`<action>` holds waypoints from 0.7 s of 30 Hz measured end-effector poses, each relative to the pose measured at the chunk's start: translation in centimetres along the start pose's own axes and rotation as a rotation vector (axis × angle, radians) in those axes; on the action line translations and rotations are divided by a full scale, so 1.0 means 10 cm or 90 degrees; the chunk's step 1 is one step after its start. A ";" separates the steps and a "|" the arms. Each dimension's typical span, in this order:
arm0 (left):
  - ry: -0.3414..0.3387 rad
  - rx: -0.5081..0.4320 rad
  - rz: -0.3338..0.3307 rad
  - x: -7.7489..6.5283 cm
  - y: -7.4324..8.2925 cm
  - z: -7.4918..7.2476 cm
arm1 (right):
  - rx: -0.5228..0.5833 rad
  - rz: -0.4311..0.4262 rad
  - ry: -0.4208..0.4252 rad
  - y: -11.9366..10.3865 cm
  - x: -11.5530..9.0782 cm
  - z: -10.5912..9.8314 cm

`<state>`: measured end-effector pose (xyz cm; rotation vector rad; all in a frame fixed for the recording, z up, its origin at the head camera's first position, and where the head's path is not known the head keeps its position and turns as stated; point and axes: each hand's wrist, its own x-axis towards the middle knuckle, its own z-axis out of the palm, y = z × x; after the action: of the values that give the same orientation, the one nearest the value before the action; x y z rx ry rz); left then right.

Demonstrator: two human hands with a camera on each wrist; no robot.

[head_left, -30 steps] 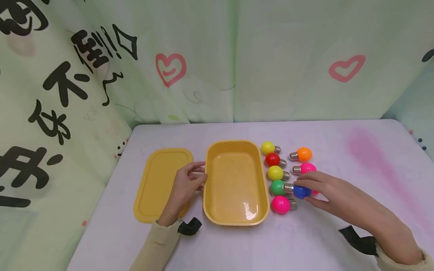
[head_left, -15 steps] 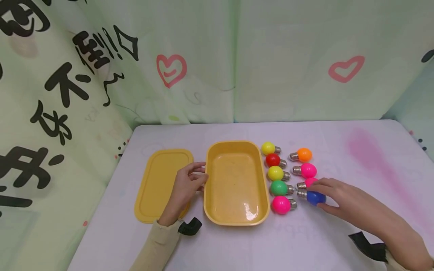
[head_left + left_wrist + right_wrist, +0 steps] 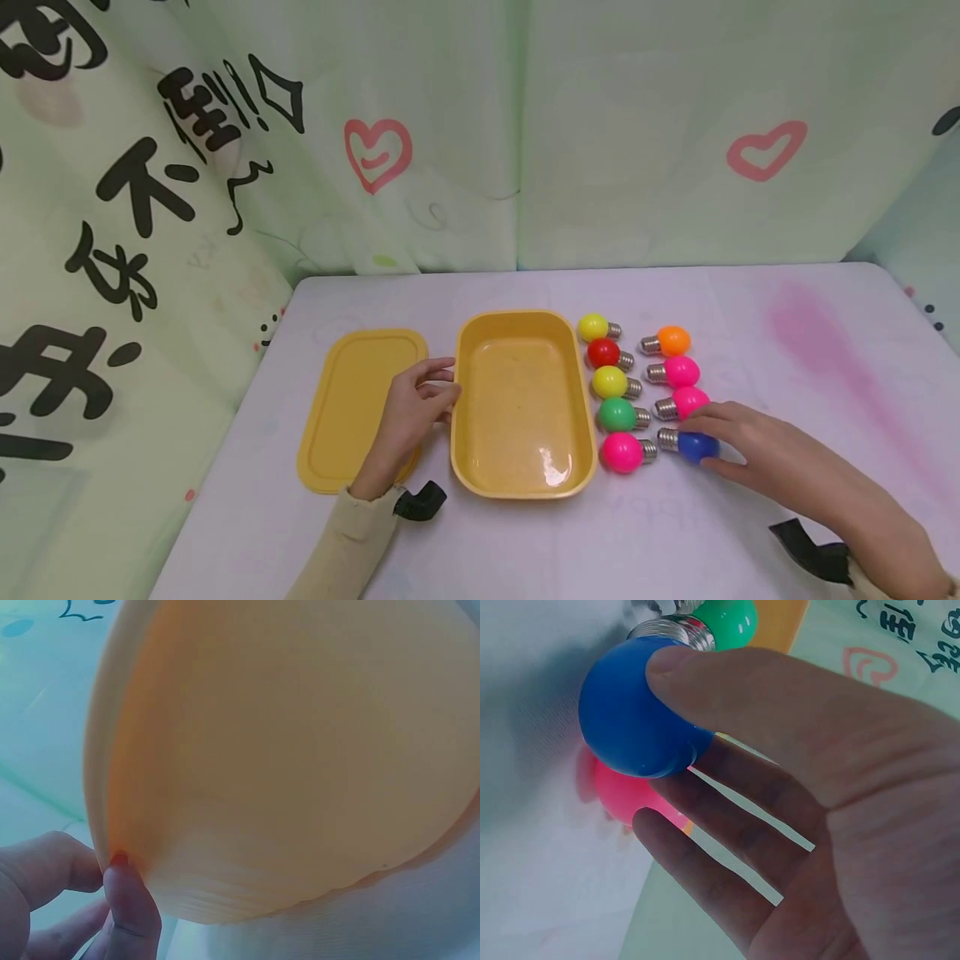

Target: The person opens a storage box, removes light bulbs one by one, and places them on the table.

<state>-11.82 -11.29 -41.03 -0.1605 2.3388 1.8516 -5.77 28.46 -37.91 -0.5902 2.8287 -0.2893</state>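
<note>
My right hand (image 3: 772, 446) holds a blue light bulb (image 3: 697, 448) between thumb and fingers at the near end of the right-hand column of bulbs. In the right wrist view the thumb lies over the blue bulb (image 3: 626, 712), with the fingers on its other side. A pink bulb (image 3: 688, 402) is right beside it. At the left edge of a yellow plastic box (image 3: 522, 392), my left hand (image 3: 408, 408) pinches the rim. The left wrist view shows thumb and finger at the wall of the box (image 3: 262, 765). The inside of the box is bare.
A yellow lid (image 3: 352, 408) lies left of the box, partly behind the left hand. Right of the box runs a column of yellow, red, green (image 3: 617, 415) and pink (image 3: 622, 452) bulbs. Farther right lie an orange bulb (image 3: 673, 342) and another pink one (image 3: 682, 372).
My right hand has carried the blue bulb rightward from over the green bulb, down to a spot below the pink one. The left hand and the box stay where they were.
</note>
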 end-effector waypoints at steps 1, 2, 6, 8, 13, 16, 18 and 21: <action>0.000 0.001 0.002 0.00 0.00 0.00 | 0.002 -0.003 0.000 0.00 0.01 0.01; 0.000 0.002 0.002 0.00 0.00 0.00 | 0.001 -0.004 0.000 0.00 0.01 0.01; -0.002 0.001 0.006 0.00 -0.01 0.00 | 0.003 -0.006 -0.001 0.00 0.02 0.02; -0.004 -0.001 0.005 0.00 -0.01 0.00 | 0.004 -0.008 -0.001 0.00 0.03 0.03; -0.004 -0.002 -0.001 -0.01 0.00 0.00 | 0.004 -0.011 0.002 0.02 0.03 0.05; -0.004 -0.002 0.000 0.00 0.00 0.00 | 0.003 -0.012 0.007 0.02 0.03 0.05; -0.004 -0.002 0.000 0.00 0.00 0.00 | 0.003 -0.013 0.010 0.02 0.03 0.05; -0.006 -0.004 0.004 0.00 -0.01 -0.01 | 0.003 -0.011 0.011 0.01 0.03 0.04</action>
<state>-11.86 -11.37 -41.07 -0.1453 2.3304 1.8582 -5.97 28.40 -38.39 -0.6136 2.8399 -0.3057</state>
